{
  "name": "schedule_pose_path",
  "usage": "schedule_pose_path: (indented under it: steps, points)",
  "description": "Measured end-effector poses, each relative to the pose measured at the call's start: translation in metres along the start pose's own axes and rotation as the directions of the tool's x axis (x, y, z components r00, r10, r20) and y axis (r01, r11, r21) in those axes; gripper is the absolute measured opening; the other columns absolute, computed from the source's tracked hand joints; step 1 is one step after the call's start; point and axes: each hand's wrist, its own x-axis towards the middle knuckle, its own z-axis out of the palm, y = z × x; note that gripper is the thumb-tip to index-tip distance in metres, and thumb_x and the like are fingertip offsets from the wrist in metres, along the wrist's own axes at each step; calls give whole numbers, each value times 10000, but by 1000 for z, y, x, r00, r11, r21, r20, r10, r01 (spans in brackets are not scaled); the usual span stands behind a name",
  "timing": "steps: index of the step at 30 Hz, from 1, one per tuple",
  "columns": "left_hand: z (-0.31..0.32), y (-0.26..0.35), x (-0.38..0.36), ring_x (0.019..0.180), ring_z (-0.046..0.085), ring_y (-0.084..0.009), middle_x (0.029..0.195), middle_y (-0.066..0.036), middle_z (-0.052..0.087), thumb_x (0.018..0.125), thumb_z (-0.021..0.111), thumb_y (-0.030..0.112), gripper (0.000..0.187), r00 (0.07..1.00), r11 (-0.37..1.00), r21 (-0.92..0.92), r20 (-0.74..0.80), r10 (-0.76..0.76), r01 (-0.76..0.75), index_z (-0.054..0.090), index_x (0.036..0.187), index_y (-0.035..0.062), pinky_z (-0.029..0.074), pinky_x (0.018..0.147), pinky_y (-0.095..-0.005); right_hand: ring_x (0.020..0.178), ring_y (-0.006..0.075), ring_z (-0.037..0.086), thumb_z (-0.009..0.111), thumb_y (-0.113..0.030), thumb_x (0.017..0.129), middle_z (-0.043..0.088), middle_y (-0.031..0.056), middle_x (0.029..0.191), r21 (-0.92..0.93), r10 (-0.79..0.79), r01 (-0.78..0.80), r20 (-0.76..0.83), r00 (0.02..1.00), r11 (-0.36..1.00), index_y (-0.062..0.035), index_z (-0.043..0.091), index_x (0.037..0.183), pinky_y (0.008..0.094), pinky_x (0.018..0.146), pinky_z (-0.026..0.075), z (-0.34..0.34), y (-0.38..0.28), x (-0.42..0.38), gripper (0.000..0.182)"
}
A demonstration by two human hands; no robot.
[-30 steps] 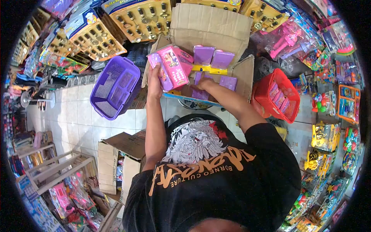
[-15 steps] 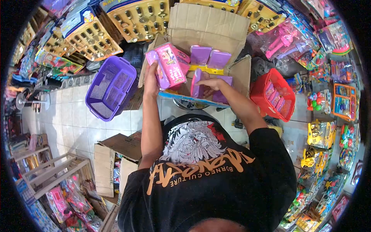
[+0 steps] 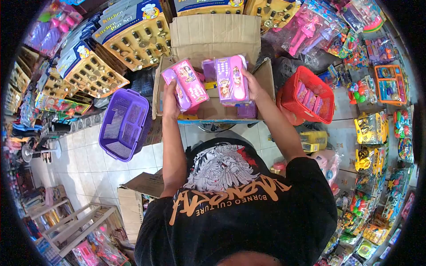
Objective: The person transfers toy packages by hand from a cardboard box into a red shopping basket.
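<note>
- Carton of open-topped brown cardboard [image 3: 215, 37]: landmark.
- Left hand [image 3: 170, 98]: pinches pink-and-purple rectangular wrapped pack [image 3: 192, 87] over carton's left half.
- Right hand [image 3: 254, 87]: grips purple-and-pink rectangular wrapped pack [image 3: 227, 82] over carton's right half; far fingertips hidden, state cannot be told.
- Step, apparently: handling both packs; moving either sideways would call for clearing carton's walls.
- Narrow gap separates packs; raised flap bounds carton's far side.
- Purple plastic basket [image 3: 116, 124] stands left of carton, red plastic basket [image 3: 289, 95] right.

packs labelled kitchen play set [image 3: 141, 43] are standing in rows at the upper left. a pink doll [image 3: 302, 34] is showing through clear plastic at the upper right. yellow toy vehicles [image 3: 371, 128] are sitting below an orange-framed pack [image 3: 390, 85]. a fan [image 3: 27, 152] is standing at the far left; bagged toys [image 3: 87, 253] are lying beside a wooden rack [image 3: 84, 224].
</note>
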Motion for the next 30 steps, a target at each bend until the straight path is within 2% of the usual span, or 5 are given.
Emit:
schedule_pose_path:
  steps: [5,11,15,23,30]
  points:
    - [9,-3,-2,818,597,-129,974,-53,588,896,513,224,266,1000,999,39,-19,4,-3,455,1105,71,497,724,-277,934,278,596,602,-428,765,579,159,1072,-47,-197,192,-157,968,980,-12,448,1196,428,860,473,18,-21,-13,618]
    - [13,-14,2,813,592,-129,958,-54,582,884,537,208,249,1000,1000,4,-5,13,-13,439,1066,70,501,736,-287,995,244,563,516,-401,834,550,115,1100,-59,-596,617,-343,726,785,-47,447,1165,412,887,450,25,-40,-14,490]
    - [20,-22,4,889,579,-187,1012,-95,530,875,539,212,281,997,999,22,-68,30,-29,360,1045,77,502,781,-353,1007,192,559,526,-410,839,565,70,1108,81,-558,622,-363,746,779,-104,483,1135,372,903,435,45,-41,-18,427]
    - [51,-51,3,998,548,-196,1113,-82,515,887,526,199,339,996,988,-156,91,2,12,369,1169,97,474,844,-369,983,283,576,595,-190,827,562,109,1083,147,-457,499,-245,855,854,-53,483,1095,435,849,503,76,1,2,321]
    - [49,-80,6,1020,510,-169,1106,-47,499,857,594,252,451,992,973,-200,10,122,-118,341,1201,108,436,882,-365,1000,296,565,575,-112,836,536,97,1115,166,-454,484,-188,871,859,-42,428,1153,464,884,486,88,13,-13,357]
